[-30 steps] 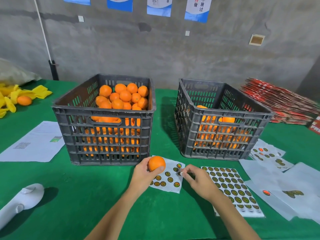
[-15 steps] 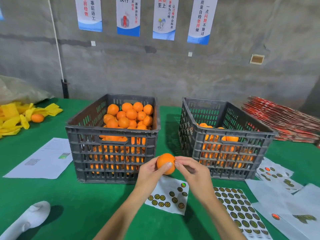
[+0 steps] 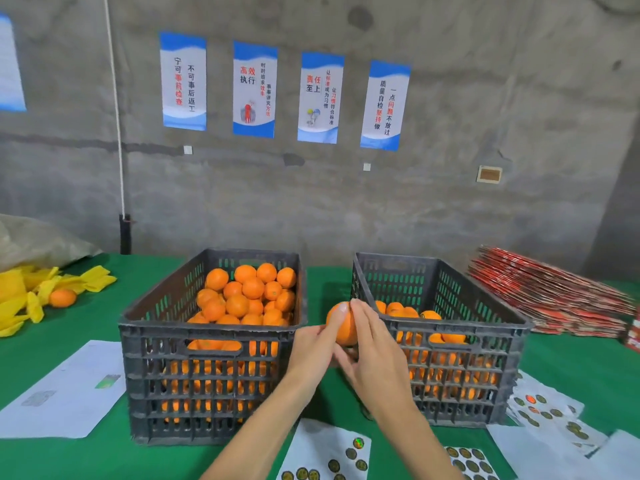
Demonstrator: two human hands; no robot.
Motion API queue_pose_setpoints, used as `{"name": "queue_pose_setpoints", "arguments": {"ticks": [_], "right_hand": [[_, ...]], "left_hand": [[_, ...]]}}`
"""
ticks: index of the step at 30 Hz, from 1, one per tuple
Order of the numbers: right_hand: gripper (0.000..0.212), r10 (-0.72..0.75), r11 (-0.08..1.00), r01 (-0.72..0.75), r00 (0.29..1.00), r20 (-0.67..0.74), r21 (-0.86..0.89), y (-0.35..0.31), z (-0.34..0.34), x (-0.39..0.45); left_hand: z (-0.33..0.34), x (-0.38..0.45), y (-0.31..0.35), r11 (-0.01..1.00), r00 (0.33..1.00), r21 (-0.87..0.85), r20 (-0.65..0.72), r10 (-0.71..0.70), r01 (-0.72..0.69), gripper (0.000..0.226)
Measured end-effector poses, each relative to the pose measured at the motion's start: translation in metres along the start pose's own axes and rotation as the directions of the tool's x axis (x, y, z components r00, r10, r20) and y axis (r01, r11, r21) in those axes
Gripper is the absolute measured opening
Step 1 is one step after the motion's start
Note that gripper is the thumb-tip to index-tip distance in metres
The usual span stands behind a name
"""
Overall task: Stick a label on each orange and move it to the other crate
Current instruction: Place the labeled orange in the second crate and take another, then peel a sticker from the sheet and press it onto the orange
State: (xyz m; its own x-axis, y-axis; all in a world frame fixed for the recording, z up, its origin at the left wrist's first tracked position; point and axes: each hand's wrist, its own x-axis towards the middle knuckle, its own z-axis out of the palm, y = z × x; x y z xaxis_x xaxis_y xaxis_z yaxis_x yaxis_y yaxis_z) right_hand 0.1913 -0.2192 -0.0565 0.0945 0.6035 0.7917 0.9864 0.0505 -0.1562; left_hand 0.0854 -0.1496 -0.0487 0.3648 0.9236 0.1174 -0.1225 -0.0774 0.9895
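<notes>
Between the two crates, at rim height, I hold one orange [image 3: 343,325] in both hands. My left hand [image 3: 313,346] grips it from the left with the thumb over its top. The fingers of my right hand [image 3: 372,355] lie straight against its right side; whether a label is on it I cannot see. The left grey crate [image 3: 207,344] is heaped with oranges [image 3: 247,296]. In the right grey crate [image 3: 446,337] several oranges [image 3: 408,311] lie lower. Sticker sheets [image 3: 325,455] with round labels rest on the green table below my arms.
White papers [image 3: 65,393] lie left of the crates and more label sheets [image 3: 554,424] at the right. Yellow wrappers with a lone orange [image 3: 62,297] sit far left. A stack of red flat cartons [image 3: 550,299] is at the back right.
My right hand left the sticker sheet and came up to the orange. Both hands have lifted the orange from near the table to crate-rim height, toward the right crate.
</notes>
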Motion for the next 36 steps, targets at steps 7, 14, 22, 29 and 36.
{"name": "queue_pose_setpoints", "arguments": {"ticks": [7,14,22,29,36], "right_hand": [[0.06,-0.044,0.999,0.042,0.995,0.086,0.02,0.037,-0.018,0.048],[0.059,0.148,0.973,-0.127,0.984,0.099,-0.194,0.092,-0.03,0.079],[0.058,0.252,0.953,-0.217,0.956,0.153,-0.212,0.13,-0.016,0.081],[0.048,0.215,0.962,-0.191,0.97,0.111,-0.197,0.131,0.002,0.081],[0.047,0.099,0.992,-0.107,0.988,0.115,0.071,0.058,0.048,0.114]], "left_hand": [[0.004,0.026,0.033,1.0,0.972,-0.013,0.235,0.015,-0.012,0.055],[-0.05,0.059,0.044,0.961,0.983,0.222,0.12,0.137,-0.162,0.027],[-0.121,0.092,0.034,0.892,0.991,0.434,0.022,0.131,-0.127,0.027],[-0.177,0.121,0.027,0.728,0.984,0.678,-0.034,0.173,-0.105,0.035],[-0.215,0.144,0.02,0.522,0.996,0.852,-0.069,0.056,0.03,0.029]]}}
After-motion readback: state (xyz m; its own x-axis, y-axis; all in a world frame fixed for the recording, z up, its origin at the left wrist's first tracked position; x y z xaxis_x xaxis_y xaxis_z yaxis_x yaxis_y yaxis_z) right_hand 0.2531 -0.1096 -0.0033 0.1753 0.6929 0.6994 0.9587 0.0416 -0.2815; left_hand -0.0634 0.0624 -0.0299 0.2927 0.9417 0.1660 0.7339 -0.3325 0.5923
